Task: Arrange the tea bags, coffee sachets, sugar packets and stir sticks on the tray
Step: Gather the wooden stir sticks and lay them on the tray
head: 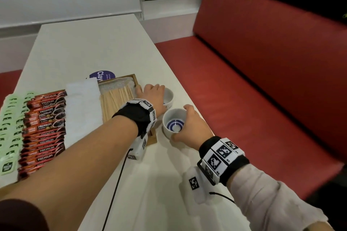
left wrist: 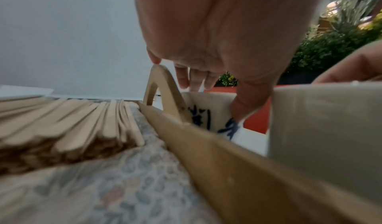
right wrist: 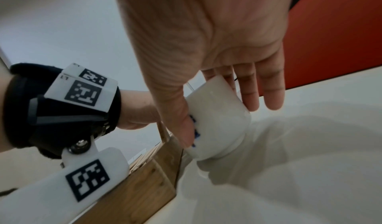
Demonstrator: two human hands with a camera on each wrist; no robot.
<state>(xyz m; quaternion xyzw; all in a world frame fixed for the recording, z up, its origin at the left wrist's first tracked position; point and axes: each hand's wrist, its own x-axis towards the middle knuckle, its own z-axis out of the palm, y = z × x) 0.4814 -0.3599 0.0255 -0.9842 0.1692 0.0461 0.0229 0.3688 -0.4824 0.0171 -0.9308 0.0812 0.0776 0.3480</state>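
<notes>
The stir sticks (head: 116,99) lie fanned in the wooden tray (head: 152,137) on a patterned cloth, and left of the tray, on the white surface (head: 90,43), sit a white napkin (head: 82,110), a row of red coffee sachets (head: 45,127) and green tea bags (head: 9,127). My left hand (head: 153,95) reaches over the tray's right rim, its fingers (left wrist: 183,75) curled around the far cup (head: 169,97), thumb on the blue-lettered side. My right hand (head: 189,124) grips the near cup (head: 173,124), thumb on one side and fingers on the other; this cup stands just beside the tray, close to the far cup. A red bench (head: 262,62) runs along the right.
</notes>
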